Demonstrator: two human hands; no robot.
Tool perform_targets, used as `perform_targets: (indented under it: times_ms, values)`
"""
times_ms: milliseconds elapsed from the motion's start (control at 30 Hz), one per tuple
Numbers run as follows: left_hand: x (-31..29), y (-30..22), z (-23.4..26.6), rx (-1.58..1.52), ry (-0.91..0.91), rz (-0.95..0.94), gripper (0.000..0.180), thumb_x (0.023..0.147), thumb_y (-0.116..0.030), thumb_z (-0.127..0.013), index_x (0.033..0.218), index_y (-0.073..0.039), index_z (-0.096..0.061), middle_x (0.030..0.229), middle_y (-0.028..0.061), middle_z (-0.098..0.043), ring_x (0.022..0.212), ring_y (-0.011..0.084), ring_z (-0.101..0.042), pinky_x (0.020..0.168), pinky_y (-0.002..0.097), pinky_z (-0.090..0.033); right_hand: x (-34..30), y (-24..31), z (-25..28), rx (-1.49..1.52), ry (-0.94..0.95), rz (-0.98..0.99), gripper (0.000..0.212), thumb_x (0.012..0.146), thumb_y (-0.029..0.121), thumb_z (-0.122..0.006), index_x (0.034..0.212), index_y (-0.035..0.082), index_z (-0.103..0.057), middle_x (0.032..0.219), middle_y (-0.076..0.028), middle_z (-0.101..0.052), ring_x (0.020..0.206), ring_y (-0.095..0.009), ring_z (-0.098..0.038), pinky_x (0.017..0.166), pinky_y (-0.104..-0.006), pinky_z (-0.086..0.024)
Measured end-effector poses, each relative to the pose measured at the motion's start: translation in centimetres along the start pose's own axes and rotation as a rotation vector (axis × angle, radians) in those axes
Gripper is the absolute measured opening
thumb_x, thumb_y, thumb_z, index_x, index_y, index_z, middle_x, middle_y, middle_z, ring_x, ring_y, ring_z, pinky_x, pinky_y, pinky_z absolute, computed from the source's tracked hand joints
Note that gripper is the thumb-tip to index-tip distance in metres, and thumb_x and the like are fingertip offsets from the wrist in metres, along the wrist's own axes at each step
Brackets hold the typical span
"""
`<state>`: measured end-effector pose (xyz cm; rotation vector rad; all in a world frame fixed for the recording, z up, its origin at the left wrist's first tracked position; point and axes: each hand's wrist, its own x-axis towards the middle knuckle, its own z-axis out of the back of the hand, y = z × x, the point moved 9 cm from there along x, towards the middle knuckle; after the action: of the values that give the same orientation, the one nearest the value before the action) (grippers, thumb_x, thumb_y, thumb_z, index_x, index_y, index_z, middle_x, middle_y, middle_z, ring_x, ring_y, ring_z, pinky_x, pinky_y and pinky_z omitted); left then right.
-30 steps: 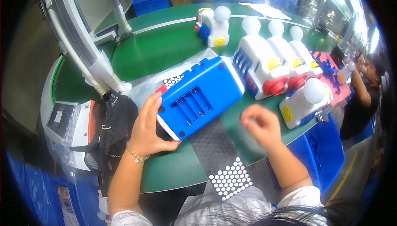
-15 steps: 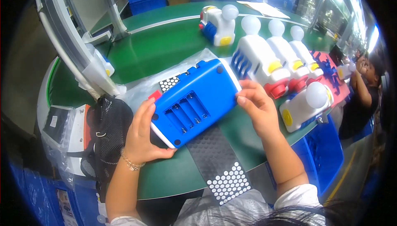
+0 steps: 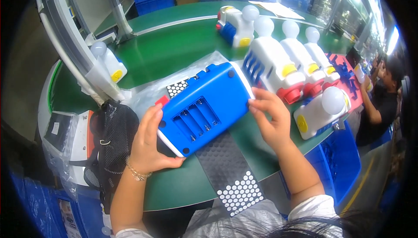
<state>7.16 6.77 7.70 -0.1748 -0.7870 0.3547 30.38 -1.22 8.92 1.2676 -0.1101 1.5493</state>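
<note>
A toy train [image 3: 217,111] with a blue base lies tipped over between my hands, its underside facing up. Its battery compartment [image 3: 197,119] is uncovered, showing bare slots and metal contacts. Dark round pads [image 3: 231,73] mark three corners. My left hand [image 3: 150,146] grips the left end, thumb along the near edge and fingers on the far side by a red part. At the right end, my right hand [image 3: 272,116] pinches the near corner with its fingertips; whatever lies under them is hidden. A black strip with white round dots [image 3: 241,192] hangs over the table's near edge.
Several white toy trains with globe tops [image 3: 272,57] stand to the right, another [image 3: 237,27] at the back, one [image 3: 109,64] behind the left metal post. A blue bin [image 3: 337,159] sits below right. A black mesh bag [image 3: 117,138] lies left. A co-worker [image 3: 383,94] is at right.
The toy trains at the back and at the far left have shifted right. My right fingers have moved slightly at the corner; the held toy has barely moved. The co-worker's arms have moved.
</note>
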Motion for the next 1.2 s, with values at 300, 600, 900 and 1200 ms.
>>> perform_targets:
  times_ms: [300, 600, 900, 1200]
  values:
    - [-0.1, 0.5, 0.0, 0.007, -0.009, 0.023, 0.105, 0.042, -0.024, -0.081, 0.132, -0.006, -0.03, 0.132, 0.0207, -0.036, 0.12, 0.0366, -0.039, 0.098, 0.0416, -0.037, -1.2, -4.5, -1.1, 0.58, -0.081, -0.474, 0.044, 0.088, 0.023, -0.05, 0.127, 0.003, -0.044, 0.125, -0.013, -0.05, 0.117, -0.023, -0.046, 0.097, -0.034, -0.034]
    - [-1.3, -4.0, -2.0, 0.171, 0.112, -0.379, 0.062, 0.066, -0.036, -0.067, 0.116, -0.006, -0.048, 0.124, 0.0131, -0.044, 0.11, 0.0427, -0.044, 0.087, 0.0487, -0.045, 1.8, -8.2, -9.1, 0.947, 0.509, -1.04, 0.09, 0.085, 0.068, -0.022, 0.132, -0.007, -0.032, 0.131, -0.021, -0.042, 0.119, -0.025, -0.044, 0.1, -0.0316, -0.032]
    - [2.9, -8.5, 3.2, 0.412, 0.343, -0.73, 0.036, 0.079, -0.012, -0.055, 0.115, -0.016, -0.049, 0.121, 0.0029, -0.046, 0.105, 0.0338, -0.051, 0.088, 0.0405, -0.048, -2.0, -7.1, -12.0, 1.517, 0.439, -1.253, 0.068, 0.09, 0.054, -0.035, 0.134, 0.002, -0.032, 0.129, -0.019, -0.045, 0.114, -0.027, -0.049, 0.097, -0.0385, -0.04]
    - [4.6, 3.0, 4.9, 0.667, 0.184, -0.234, 0.069, 0.068, -0.017, -0.065, 0.13, -0.025, -0.037, 0.136, 0.0029, -0.033, 0.129, 0.0293, -0.028, 0.103, 0.0551, -0.023, 6.5, -9.4, -11.9, 1.457, 0.025, -0.803, 0.071, 0.077, 0.028, -0.057, 0.135, 0.002, -0.025, 0.122, -0.021, -0.046, 0.106, -0.03, -0.053, 0.091, -0.0395, -0.044]
